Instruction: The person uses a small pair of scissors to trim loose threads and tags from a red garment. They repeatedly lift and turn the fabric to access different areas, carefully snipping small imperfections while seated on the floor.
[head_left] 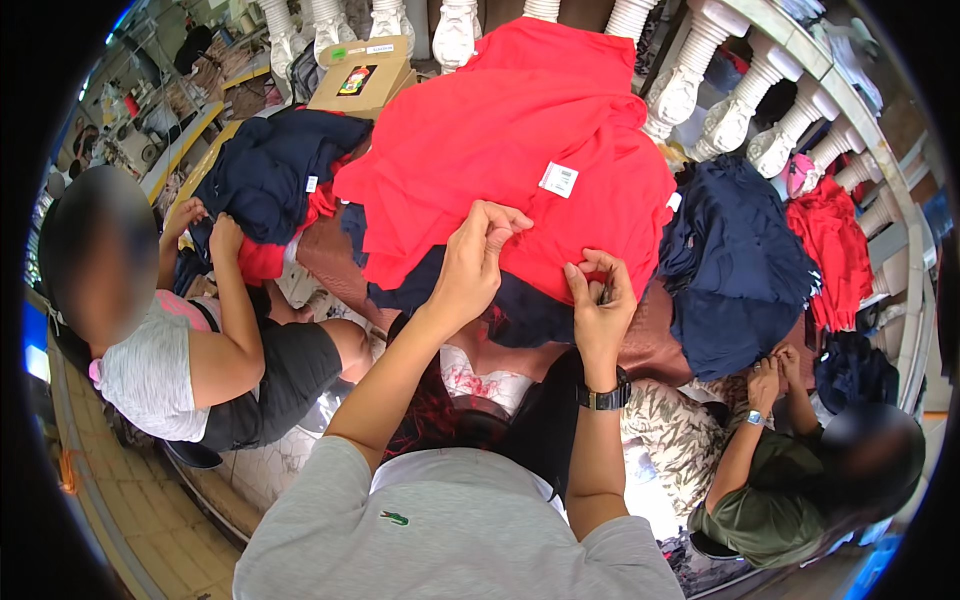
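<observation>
- We see red cloth point(450, 150) heaped mid-surface point(648, 335), toward the near edge.
- Our left hand point(472, 258) curls over it, fingertips together; our right hand point(606, 300) bends beside its near side.
- We cannot tell whether either grips anything.

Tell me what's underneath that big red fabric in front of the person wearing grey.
Navy fabric pokes out beneath the near edge of the red fabric, with a reddish-brown cover below that. Whatever lies under the red fabric's middle is covered and can't be seen.
</observation>
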